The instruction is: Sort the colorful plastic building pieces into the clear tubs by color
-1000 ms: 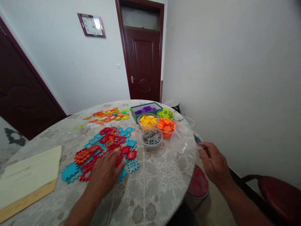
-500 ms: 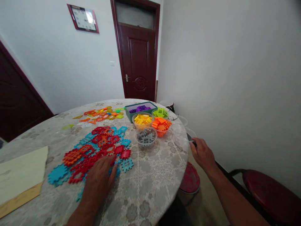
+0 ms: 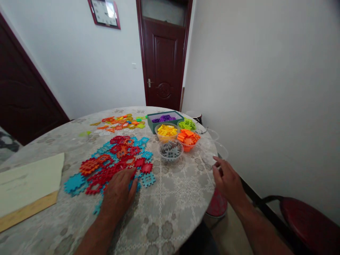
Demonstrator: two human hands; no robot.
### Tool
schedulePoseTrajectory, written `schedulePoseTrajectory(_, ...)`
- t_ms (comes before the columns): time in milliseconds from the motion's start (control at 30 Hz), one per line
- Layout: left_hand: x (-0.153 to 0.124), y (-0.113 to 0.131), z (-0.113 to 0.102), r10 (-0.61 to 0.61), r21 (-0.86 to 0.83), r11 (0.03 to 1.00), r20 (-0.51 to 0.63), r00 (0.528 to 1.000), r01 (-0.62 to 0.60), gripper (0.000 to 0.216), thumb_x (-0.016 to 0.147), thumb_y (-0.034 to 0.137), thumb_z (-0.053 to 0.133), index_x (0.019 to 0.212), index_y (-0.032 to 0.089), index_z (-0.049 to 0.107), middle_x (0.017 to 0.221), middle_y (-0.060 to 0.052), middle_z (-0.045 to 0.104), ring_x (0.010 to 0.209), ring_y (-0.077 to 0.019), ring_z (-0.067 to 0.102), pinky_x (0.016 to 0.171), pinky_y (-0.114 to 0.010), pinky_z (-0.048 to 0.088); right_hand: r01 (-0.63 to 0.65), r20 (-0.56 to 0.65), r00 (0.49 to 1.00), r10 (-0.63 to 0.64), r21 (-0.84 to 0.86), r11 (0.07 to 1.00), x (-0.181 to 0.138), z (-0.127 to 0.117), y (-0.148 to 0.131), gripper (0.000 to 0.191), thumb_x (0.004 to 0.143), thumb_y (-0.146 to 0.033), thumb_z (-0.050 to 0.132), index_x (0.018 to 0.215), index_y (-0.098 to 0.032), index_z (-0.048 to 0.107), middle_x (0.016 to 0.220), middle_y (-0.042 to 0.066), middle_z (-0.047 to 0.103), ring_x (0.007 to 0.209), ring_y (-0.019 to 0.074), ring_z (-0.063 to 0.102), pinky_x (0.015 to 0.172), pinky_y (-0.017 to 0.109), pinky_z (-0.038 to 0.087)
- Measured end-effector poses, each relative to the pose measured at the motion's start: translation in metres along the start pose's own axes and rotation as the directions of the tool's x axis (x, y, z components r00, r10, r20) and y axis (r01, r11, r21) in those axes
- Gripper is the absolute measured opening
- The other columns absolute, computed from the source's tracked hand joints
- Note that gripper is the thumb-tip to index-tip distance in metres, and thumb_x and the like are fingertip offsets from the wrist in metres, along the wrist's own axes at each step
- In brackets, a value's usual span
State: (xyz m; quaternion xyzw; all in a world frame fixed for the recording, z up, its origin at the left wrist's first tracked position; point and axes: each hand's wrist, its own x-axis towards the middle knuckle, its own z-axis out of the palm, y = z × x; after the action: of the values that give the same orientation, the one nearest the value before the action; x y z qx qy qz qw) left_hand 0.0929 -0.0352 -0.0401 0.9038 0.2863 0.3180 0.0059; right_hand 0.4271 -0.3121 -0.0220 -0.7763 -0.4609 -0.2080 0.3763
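My left hand point(image 3: 119, 194) lies palm down on a pile of toothed plastic building pieces point(image 3: 117, 173), red, orange and blue. Its fingers rest flat on red pieces, the thumb apart; what lies under the palm is hidden. At the table's right edge, my right hand point(image 3: 225, 180) is raised with thumb and fingers apart and nothing visible in it. Just beyond its fingertips is a clear plastic lid point(image 3: 222, 151) overhanging the edge. A clear bowl of grey pieces point(image 3: 170, 151) stands between my hands, farther back.
Behind it are bowls of yellow pieces point(image 3: 166, 131), orange pieces point(image 3: 188, 138) and lime green pieces point(image 3: 187, 124), and a green box point(image 3: 154, 127) with purple pieces. Small colourful pieces point(image 3: 120, 122) lie at the back. Cardboard point(image 3: 29, 209) lies left; a red stool point(image 3: 217, 203) stands below right.
My right hand has drawn back slightly from the lid, its fingers now spread. My left hand stays on the pile. The whole view has shifted a little as my head turned.
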Motion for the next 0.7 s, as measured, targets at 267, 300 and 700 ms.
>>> schedulePoseTrajectory(267, 0.0, -0.001, -0.009, -0.077, -0.054, 0.996, 0.008, 0.997, 0.077, 0.031, 0.102, 0.036, 0.048, 0.124, 0.023, 0.066, 0.122, -0.013, 0.074, 0.12, -0.0317, 0.067, 0.11, -0.052, 0.054, 0.161, 0.263, 0.939, -0.222, 0.235, 0.959, 0.033, 0.075, -0.062, 0.04, 0.101, -0.029, 0.057, 0.14, -0.026, 0.066, 0.121, 0.012, 0.077, 0.097, 0.0252, 0.074, 0.092, 0.046, 0.061)
schedulePoseTrajectory(300, 0.0, -0.002, -0.01, -0.088, -0.059, 0.994, 0.002, 0.996, 0.088, 0.031, 0.102, 0.036, 0.049, 0.124, 0.023, 0.066, 0.122, -0.013, 0.074, 0.12, -0.0316, 0.067, 0.11, -0.052, 0.054, 0.172, 0.266, 0.936, -0.23, 0.225, 0.959, 0.036, 0.084, -0.063, 0.038, 0.101, -0.029, 0.057, 0.138, -0.025, 0.067, 0.122, 0.012, 0.077, 0.101, 0.0258, 0.074, 0.093, 0.046, 0.061)
schedulePoseTrajectory(700, -0.003, -0.012, -0.016, -0.144, -0.096, 0.986, -0.114, 0.983, 0.134, 0.028, 0.103, 0.033, 0.052, 0.124, 0.02, 0.065, 0.12, -0.013, 0.075, 0.119, -0.0308, 0.068, 0.108, -0.051, 0.054, 0.223, 0.248, 0.941, -0.23, 0.056, 0.973, 0.045, 0.11, -0.053, 0.024, 0.106, -0.038, 0.053, 0.114, -0.023, 0.07, 0.104, 0.01, 0.076, 0.089, 0.0253, 0.072, 0.08, 0.038, 0.058)
